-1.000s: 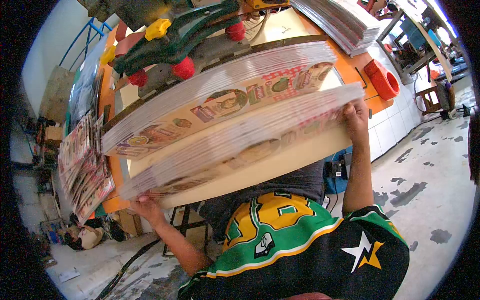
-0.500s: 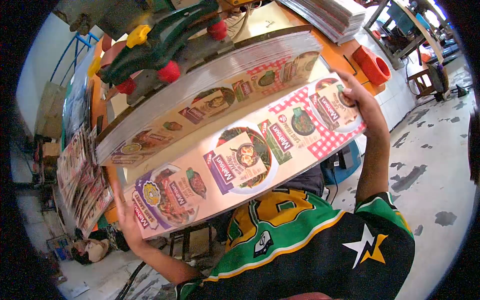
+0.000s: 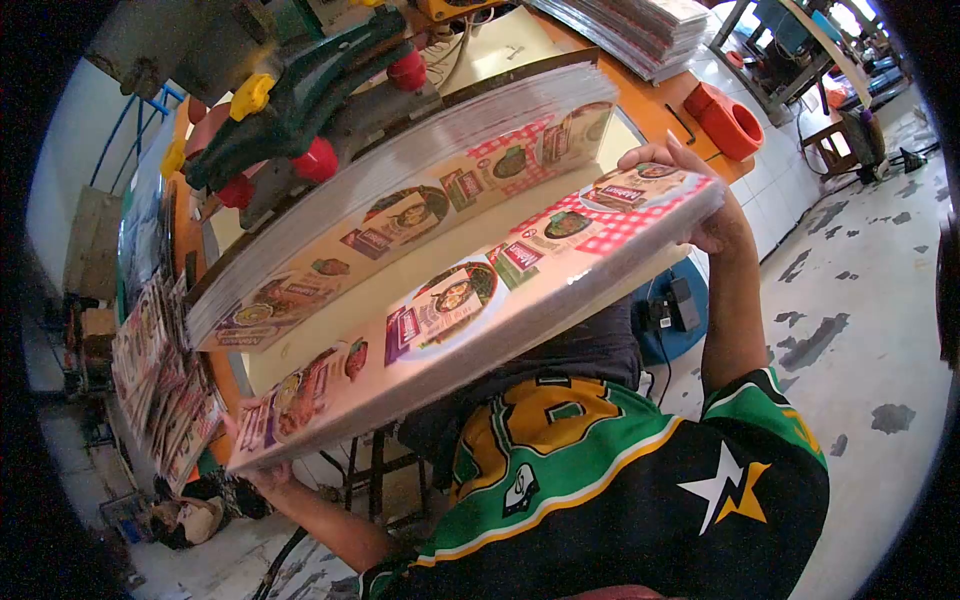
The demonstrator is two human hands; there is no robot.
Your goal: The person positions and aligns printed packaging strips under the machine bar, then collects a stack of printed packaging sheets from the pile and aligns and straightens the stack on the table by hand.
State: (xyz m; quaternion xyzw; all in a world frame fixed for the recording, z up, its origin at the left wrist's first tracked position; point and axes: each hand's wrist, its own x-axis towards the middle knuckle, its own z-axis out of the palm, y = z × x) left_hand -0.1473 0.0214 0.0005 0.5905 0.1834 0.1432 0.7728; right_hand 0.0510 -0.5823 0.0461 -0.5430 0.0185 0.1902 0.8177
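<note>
A thick stack of printed sheets (image 3: 450, 312) with "Mahsun" food pictures is between my two hands, tilted so its near long edge shows. My left hand (image 3: 268, 472) grips the lower left end from below, its fingers mostly hidden by the stack. At the upper right end, my right hand (image 3: 712, 215) is wrapped round the stack, fingers over the far edge. Just beyond stands a second stack of the same sheets (image 3: 400, 212), on edge against a dark metal bar (image 3: 440, 105). A pale board (image 3: 345, 312) lies between the two stacks.
Behind the bar is a dark green machine part (image 3: 290, 115) with red and yellow knobs. An orange-red ring-shaped piece (image 3: 722, 120) sits on the orange table (image 3: 650, 105). More sheet stacks (image 3: 625, 30) lie at the back; loose printed sheets (image 3: 165, 375) pile up left.
The held stack has tipped, its near side rising so the layered edge now shows. My left hand has gone further under its end. The standing stack stays against the bar.
</note>
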